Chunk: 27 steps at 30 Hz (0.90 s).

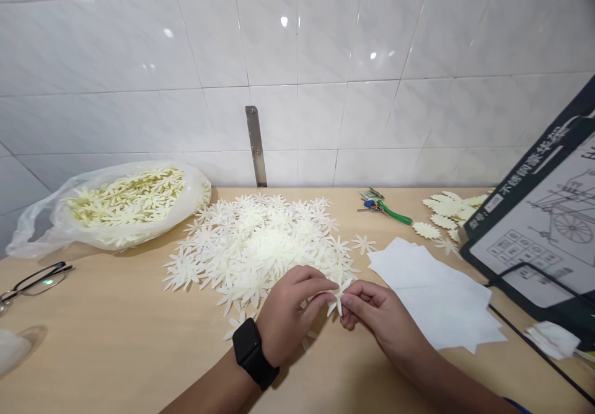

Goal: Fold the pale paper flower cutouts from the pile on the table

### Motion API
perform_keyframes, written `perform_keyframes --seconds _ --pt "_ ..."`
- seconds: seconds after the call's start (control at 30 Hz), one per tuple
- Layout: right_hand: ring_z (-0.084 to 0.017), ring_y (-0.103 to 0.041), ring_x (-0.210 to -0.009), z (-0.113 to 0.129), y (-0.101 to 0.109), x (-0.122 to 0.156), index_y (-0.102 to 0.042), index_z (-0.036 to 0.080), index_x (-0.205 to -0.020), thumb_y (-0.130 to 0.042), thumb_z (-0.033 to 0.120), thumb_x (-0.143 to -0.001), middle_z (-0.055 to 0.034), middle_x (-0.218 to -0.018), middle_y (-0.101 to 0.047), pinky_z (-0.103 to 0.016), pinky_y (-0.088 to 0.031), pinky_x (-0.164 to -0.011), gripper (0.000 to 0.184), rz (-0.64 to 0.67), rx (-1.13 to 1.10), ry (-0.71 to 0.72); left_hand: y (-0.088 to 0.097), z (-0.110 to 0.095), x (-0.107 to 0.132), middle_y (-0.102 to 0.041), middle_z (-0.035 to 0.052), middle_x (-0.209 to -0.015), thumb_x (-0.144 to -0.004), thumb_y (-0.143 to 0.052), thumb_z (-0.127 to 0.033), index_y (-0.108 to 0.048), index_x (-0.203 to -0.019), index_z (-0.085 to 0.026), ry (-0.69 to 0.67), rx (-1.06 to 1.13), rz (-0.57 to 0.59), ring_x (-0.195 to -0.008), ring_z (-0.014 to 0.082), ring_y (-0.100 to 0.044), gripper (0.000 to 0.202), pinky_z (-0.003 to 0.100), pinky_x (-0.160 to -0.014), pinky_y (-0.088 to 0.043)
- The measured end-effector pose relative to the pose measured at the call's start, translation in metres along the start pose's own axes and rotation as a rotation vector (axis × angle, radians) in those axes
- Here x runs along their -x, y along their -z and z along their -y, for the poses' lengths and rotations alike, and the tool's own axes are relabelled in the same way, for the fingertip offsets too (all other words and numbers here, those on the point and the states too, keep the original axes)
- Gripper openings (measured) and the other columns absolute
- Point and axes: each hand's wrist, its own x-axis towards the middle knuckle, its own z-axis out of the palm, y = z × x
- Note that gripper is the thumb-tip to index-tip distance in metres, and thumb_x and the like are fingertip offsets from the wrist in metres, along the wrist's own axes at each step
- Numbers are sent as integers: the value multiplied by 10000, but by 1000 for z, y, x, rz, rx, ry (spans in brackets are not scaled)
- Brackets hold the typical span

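Note:
Between both hands, a pale flower-shaped cutout (339, 299) with narrow petals is pinched over the table. My left hand (295, 305), with a black watch on its wrist, grips the cutout's left side between thumb and fingers. From the right, my right hand (372, 312) pinches its other edge. Just beyond my hands spreads a large pile of similar white flower cutouts (260, 246). How many layers the held cutout has, I cannot tell.
A clear plastic bag (195, 181) of yellowish cutouts lies at left, near eyeglasses (39, 281). White paper sheets (432, 290) are at right, below keys with a green strap (395, 212). Scalloped pieces (449, 209) sit beside a leaning dark printed box (525, 259). A tiled wall bounds the back.

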Motion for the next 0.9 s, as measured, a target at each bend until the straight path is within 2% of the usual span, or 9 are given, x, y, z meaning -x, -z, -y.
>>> perform_keyframes --seconds 0.13,0.3,0.43,0.57,0.7,0.83,0.9 --pt "-139 -571 -550 1 0 1 -661 179 -633 -745 468 -742 -6 -563 -636 -280 -456 -572 320 40 -11 8 1 -1 -2 -703 44 -852 -874 -596 -186 -733 -906 -215 30 44 102 -828 161 -622 143 263 -752 -491" --pt "-137 -572 -557 -2 1 1 -660 172 -651 -723 467 -771 -14 -586 -645 -281 -459 -576 324 53 -3 12 0 -3 -1 -669 31 -791 -866 -576 -194 -670 -870 -184 103 61 103 -717 135 -579 94 246 -685 -464" --pt "-145 -591 -588 -6 0 2 -658 169 -697 -697 465 -800 -29 -644 -670 -288 -470 -595 316 62 -4 19 -5 -2 0 -638 17 -747 -847 -541 -180 -621 -827 -169 187 96 20 -679 125 -552 83 243 -667 -441" --pt "-144 -587 -593 -6 -1 2 -652 165 -710 -691 482 -802 -30 -653 -665 -288 -470 -601 332 46 5 8 -4 -3 -5 -585 0 -701 -842 -531 -237 -583 -774 -163 392 297 -82 -624 108 -508 113 221 -598 -409" --pt "-146 -577 -606 -6 3 1 -648 165 -709 -657 491 -830 -29 -646 -653 -295 -463 -628 348 29 26 13 6 1 -13 -517 -23 -628 -807 -556 -265 -555 -726 -160 568 489 -215 -574 95 -478 133 215 -568 -386" --pt "-152 -566 -622 -8 6 0 -651 173 -721 -642 492 -842 -29 -658 -646 -303 -451 -641 342 26 16 6 17 10 -18 -502 -36 -593 -784 -594 -256 -570 -773 -156 623 600 -312 -558 88 -484 103 214 -571 -387" --pt "-157 -564 -634 -9 6 0 -654 177 -729 -643 489 -843 -30 -665 -646 -307 -449 -645 332 21 3 2 22 15 -20 -523 -36 -616 -768 -642 -284 -584 -857 -156 624 622 -339 -566 87 -492 167 214 -577 -400"
